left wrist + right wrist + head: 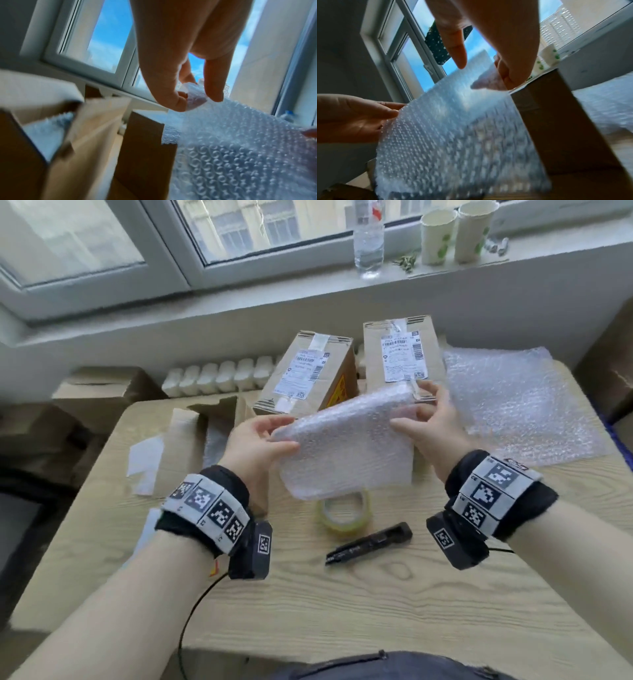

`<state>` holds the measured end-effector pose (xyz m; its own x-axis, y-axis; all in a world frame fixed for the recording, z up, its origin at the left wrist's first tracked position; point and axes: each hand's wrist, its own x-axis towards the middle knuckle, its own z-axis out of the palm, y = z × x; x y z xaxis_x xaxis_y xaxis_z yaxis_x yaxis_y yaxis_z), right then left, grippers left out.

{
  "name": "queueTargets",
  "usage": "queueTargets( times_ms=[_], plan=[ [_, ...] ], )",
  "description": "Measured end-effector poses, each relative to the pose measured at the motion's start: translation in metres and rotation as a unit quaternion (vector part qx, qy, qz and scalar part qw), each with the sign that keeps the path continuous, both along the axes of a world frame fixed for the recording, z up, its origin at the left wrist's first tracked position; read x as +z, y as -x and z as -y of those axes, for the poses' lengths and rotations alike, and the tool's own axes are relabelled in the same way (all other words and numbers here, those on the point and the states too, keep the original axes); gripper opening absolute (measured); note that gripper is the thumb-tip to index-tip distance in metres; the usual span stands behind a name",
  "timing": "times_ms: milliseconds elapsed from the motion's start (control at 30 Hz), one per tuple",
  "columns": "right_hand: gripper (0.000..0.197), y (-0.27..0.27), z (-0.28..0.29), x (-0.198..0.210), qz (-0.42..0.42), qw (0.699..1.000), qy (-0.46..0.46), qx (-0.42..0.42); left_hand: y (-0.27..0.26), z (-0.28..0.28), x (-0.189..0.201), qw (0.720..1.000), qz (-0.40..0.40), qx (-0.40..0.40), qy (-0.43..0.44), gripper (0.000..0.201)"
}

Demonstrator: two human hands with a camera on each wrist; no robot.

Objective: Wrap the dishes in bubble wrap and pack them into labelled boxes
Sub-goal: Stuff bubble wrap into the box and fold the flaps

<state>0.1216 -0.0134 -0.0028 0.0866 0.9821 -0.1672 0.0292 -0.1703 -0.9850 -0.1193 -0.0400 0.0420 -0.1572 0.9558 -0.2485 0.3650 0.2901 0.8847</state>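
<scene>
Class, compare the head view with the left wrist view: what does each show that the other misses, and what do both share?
Only the head view shows the tape roll, the black knife, both shipping labels and the paper cups on the sill. Only the left wrist view shows the left hand pinching a bubble wrap corner close up. Both show the bubble-wrapped bundle, the open box and the window.

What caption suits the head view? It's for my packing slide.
Both hands, left and right, hold a bubble-wrapped bundle above the tape roll, before two labelled boxes.
</scene>
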Motion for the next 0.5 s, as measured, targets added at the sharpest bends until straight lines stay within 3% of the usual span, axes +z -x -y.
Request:
queueTargets(
  times_ms=[67,133,200,267,367,500],
  plan=[
    [0.072,0.02,0.001,0.006,0.041,0.996,-0.073,0.021,0.017,0.001,0.005,0.992,-0.12,-0.035,-0.019,0.049],
    [0.059,0.041,-0.001,0.013,0.1,0.987,-0.115,0.051,0.034,0.004,0.007,0.968,-0.235,-0.081,-0.017,0.048],
    [0.048,0.061,-0.005,0.022,0.145,0.978,-0.14,0.056,0.051,0.006,0.005,0.954,-0.283,-0.1,-0.015,0.036],
    [0.054,0.082,-0.008,0.031,0.176,0.97,-0.158,0.056,0.068,0.01,0.008,0.959,-0.271,-0.08,-0.028,0.027],
    [0.08,0.115,-0.011,0.039,0.197,0.969,-0.138,0.05,0.098,0.012,0.011,0.977,-0.208,-0.027,-0.046,0.023],
    [0.098,0.166,-0.007,0.047,0.13,0.984,-0.003,0.125,0.136,0.014,0.009,0.997,0.021,0.067,-0.019,0.032]
  ],
)
